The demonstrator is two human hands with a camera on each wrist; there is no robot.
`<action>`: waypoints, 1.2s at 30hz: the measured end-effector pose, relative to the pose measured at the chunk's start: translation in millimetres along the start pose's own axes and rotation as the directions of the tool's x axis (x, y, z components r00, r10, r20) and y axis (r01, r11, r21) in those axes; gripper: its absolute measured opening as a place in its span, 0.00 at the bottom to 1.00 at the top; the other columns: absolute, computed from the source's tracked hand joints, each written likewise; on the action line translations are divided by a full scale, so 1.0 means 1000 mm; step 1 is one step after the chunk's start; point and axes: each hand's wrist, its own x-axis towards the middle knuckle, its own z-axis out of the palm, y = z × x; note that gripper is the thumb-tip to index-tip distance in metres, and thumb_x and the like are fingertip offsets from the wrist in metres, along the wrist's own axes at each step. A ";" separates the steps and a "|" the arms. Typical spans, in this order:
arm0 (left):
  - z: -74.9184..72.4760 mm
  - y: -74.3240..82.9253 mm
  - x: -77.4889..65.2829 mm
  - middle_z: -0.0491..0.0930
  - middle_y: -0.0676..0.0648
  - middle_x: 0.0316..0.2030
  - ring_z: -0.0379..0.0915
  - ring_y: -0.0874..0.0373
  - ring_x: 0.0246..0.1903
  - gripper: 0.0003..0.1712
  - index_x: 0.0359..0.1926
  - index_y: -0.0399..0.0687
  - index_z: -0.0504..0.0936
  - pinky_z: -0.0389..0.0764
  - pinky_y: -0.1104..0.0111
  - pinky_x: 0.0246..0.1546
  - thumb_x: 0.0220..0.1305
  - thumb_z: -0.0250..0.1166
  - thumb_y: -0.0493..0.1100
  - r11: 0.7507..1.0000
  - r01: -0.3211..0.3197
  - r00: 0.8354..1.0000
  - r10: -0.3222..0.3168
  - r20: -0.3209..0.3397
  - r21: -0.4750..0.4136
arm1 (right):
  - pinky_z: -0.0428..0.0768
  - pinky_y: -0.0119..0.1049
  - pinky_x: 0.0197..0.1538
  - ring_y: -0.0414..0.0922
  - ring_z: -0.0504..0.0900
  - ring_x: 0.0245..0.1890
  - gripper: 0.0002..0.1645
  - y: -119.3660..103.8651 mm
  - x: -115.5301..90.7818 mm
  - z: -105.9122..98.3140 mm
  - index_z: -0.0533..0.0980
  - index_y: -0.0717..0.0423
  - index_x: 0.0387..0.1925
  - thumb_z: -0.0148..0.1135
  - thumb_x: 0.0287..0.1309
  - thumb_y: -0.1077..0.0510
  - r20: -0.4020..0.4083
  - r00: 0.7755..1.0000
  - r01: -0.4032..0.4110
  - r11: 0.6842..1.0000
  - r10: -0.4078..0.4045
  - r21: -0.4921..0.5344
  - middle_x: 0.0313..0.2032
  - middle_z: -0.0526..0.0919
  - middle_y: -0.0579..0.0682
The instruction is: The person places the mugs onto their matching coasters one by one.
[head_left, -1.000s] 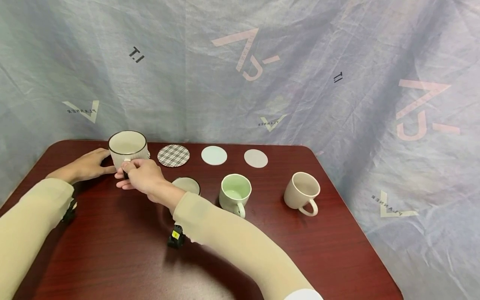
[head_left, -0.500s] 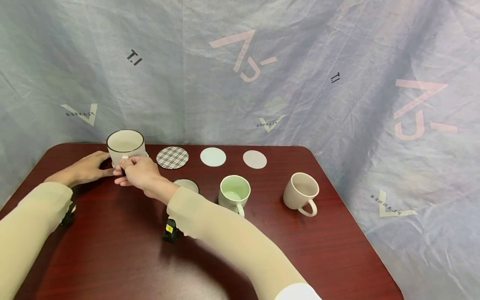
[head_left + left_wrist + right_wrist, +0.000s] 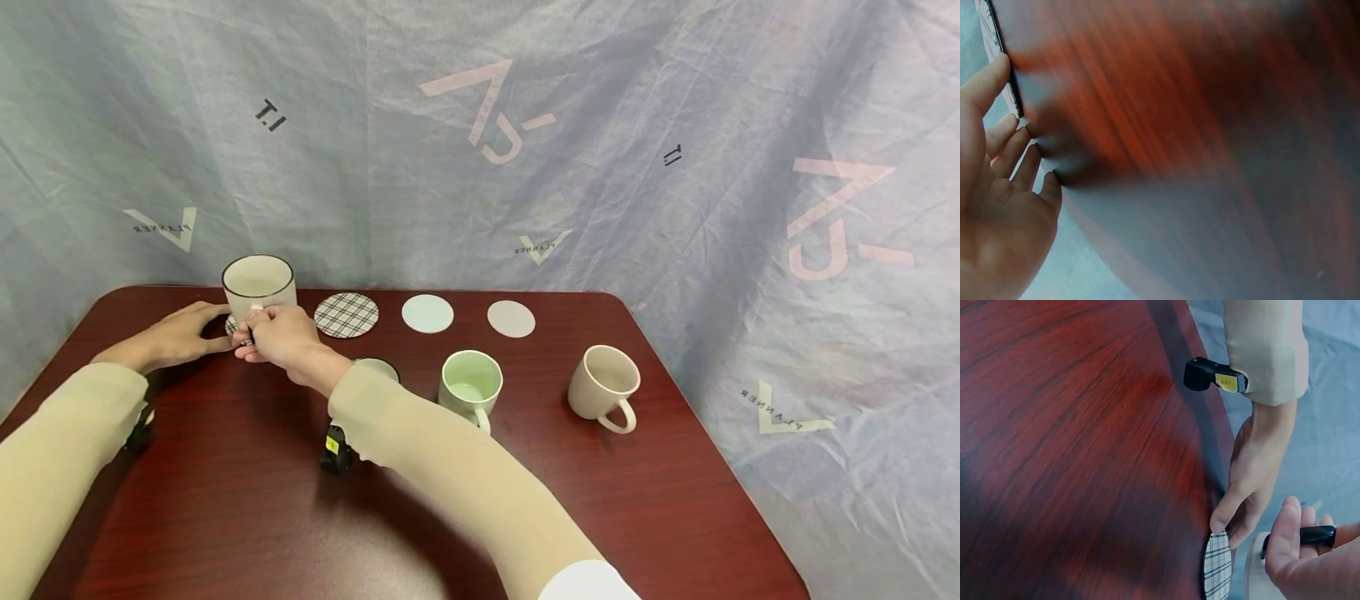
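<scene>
Watching remotely, I see the right hand (image 3: 279, 335), fingers curled, grip a mug (image 3: 258, 283) by its handle (image 3: 1318, 535) (upright, just beyond those fingers) over a plaid coaster (image 3: 1217, 569); the left hand (image 3: 178, 337), thumb spread, touches the coaster's edge.

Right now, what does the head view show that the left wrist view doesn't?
Only the head view shows a dark-rimmed white mug held by the right hand, plus a pale green ceramic mug, a beige ceramic mug, a partly hidden dark-rimmed mug and three round coasters. Only the left wrist view shows the palm of the left hand. Both share that hand, the round plaid coaster at its thumb and the dark-red wooden table.
</scene>
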 end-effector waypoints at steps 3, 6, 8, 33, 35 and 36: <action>0.000 -0.001 0.000 0.63 0.18 0.66 0.60 0.23 0.67 0.44 0.74 0.18 0.60 0.62 0.31 0.66 0.73 0.68 0.46 1.000 0.006 1.000 -0.006 0.005 -0.012 | 0.88 0.32 0.33 0.47 0.91 0.27 0.16 -0.001 0.003 0.002 0.82 0.59 0.32 0.58 0.79 0.59 0.003 1.000 -0.006 1.000 0.006 -0.010 0.25 0.86 0.49; 0.000 -0.001 0.001 0.63 0.19 0.67 0.59 0.24 0.68 0.45 0.74 0.18 0.60 0.61 0.32 0.67 0.73 0.68 0.47 1.000 0.009 1.000 -0.009 0.009 -0.022 | 0.89 0.33 0.34 0.47 0.91 0.28 0.16 -0.001 0.007 0.003 0.82 0.59 0.32 0.58 0.79 0.59 0.007 1.000 -0.018 1.000 0.018 -0.008 0.26 0.87 0.51; 0.000 0.000 0.002 0.63 0.19 0.67 0.59 0.24 0.68 0.45 0.74 0.18 0.60 0.61 0.32 0.67 0.73 0.68 0.47 1.000 0.007 1.000 -0.007 0.008 -0.018 | 0.89 0.34 0.35 0.48 0.92 0.29 0.16 0.000 0.010 0.003 0.82 0.59 0.32 0.58 0.79 0.59 0.005 1.000 -0.028 1.000 0.028 -0.005 0.27 0.87 0.51; -0.001 0.001 -0.002 0.60 0.18 0.68 0.55 0.21 0.69 0.46 0.75 0.17 0.56 0.59 0.30 0.67 0.74 0.67 0.45 1.000 0.026 0.999 -0.026 0.020 -0.012 | 0.89 0.34 0.39 0.52 0.93 0.38 0.17 0.003 0.030 0.016 0.85 0.64 0.36 0.57 0.80 0.58 -0.006 0.993 -0.115 0.993 0.116 0.022 0.26 0.88 0.48; 0.000 0.001 -0.001 0.60 0.17 0.68 0.56 0.21 0.69 0.46 0.75 0.17 0.56 0.59 0.30 0.67 0.75 0.67 0.45 1.000 0.027 0.999 -0.027 0.019 -0.010 | 0.90 0.35 0.40 0.52 0.93 0.39 0.17 0.004 0.031 0.017 0.85 0.64 0.38 0.57 0.80 0.58 -0.015 0.993 -0.117 0.993 0.117 0.024 0.27 0.88 0.48; 0.000 0.001 -0.001 0.60 0.17 0.68 0.56 0.21 0.69 0.46 0.75 0.17 0.56 0.59 0.30 0.67 0.75 0.67 0.45 1.000 0.026 0.999 -0.026 0.018 -0.009 | 0.90 0.36 0.41 0.53 0.93 0.39 0.17 0.005 0.032 0.018 0.85 0.65 0.38 0.57 0.80 0.58 -0.016 0.993 -0.117 0.993 0.117 0.027 0.27 0.88 0.49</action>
